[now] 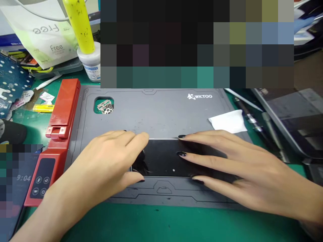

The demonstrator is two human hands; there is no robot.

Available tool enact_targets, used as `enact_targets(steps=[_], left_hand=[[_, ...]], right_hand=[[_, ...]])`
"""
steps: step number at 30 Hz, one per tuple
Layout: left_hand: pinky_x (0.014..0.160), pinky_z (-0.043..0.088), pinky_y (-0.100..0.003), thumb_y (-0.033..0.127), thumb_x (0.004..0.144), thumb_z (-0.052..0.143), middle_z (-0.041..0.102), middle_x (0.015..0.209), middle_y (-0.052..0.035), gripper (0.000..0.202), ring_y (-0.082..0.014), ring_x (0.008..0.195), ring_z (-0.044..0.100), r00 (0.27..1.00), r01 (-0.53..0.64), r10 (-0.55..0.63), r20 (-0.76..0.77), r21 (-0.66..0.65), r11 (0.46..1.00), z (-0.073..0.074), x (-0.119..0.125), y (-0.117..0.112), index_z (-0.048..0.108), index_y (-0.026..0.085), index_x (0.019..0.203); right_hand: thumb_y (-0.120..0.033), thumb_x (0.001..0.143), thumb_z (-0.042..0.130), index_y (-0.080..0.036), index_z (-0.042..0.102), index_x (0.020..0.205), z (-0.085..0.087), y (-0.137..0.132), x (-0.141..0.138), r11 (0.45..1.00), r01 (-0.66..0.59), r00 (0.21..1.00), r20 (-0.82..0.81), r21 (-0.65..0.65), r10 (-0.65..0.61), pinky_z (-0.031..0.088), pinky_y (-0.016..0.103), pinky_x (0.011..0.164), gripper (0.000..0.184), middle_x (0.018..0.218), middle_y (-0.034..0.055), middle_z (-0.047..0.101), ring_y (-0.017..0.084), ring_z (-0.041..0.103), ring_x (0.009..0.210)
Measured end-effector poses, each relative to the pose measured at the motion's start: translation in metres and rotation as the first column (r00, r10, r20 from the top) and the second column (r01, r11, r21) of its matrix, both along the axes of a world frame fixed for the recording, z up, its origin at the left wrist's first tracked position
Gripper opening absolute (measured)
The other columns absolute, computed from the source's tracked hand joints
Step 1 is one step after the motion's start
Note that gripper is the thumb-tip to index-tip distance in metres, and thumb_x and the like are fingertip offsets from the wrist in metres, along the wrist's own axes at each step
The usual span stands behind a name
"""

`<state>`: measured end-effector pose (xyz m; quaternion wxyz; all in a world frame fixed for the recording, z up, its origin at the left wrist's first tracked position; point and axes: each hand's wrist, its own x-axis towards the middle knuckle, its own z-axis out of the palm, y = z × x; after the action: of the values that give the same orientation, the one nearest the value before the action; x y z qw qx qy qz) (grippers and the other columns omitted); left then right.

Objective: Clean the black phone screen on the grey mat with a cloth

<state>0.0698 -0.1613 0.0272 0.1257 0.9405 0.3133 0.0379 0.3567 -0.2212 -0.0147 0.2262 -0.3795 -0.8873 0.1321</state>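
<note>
Left hand [118, 151] half-curling, gripping left end of glossy black rectangular panel [161, 158] near front edge of grey mat [164, 114]; right hand [249, 168] spreading fingers across it; apparently steadying, next move needing even pressure.

Black panel [161, 158], right end out of sight beneath right hand [254, 171]

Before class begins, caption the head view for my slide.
Left hand and right hand touch a glossy black rectangular device on a grey rectangular mat.
</note>
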Motion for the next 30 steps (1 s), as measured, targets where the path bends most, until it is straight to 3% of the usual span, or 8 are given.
enact_targets(steps=[6,18,30], left_hand=[[0.066,0.048,-0.033,0.023,0.066,0.088,0.067,0.098,-0.0035,0.069,-0.0253,0.088,0.067,1.0,0.017,-0.017,0.024,0.012,1.0,-0.0007,-0.0008,-0.0005,0.049,0.017,0.121],[0.065,0.047,-0.033,0.023,0.066,0.087,0.067,0.094,-0.0032,0.062,-0.0244,0.082,0.066,0.999,0.031,-0.032,0.023,0.04,0.999,0.0011,-0.0005,-0.001,0.051,0.017,0.116],[0.064,0.051,-0.035,0.025,0.065,0.089,0.069,0.1,-0.0072,0.061,-0.0278,0.088,0.068,0.999,0.043,-0.045,0.023,0.069,0.997,0.0026,0.0015,-0.0017,0.053,0.015,0.114]], right_hand=[[-0.012,0.092,0.058,-0.017,0.061,0.116,0.0013,0.0005,-0.0014,1.0,-0.008,1.0,-0.015,0.007,0.008,0.052,0.048,0.086,0.025,0.127,0.0148,0.056,0.032,0.056,0.115],[-0.012,0.092,0.058,-0.016,0.062,0.115,0.0021,0.0,-0.0014,1.0,-0.003,1.0,-0.007,0.027,0.003,0.052,0.048,0.086,0.023,0.126,0.0155,0.056,0.033,0.056,0.113],[-0.011,0.092,0.057,-0.016,0.062,0.113,0.0019,0.0006,-0.0026,0.998,-0.011,1.0,0.003,0.059,0.011,0.054,0.047,0.085,0.022,0.123,0.0152,0.057,0.032,0.056,0.112]])
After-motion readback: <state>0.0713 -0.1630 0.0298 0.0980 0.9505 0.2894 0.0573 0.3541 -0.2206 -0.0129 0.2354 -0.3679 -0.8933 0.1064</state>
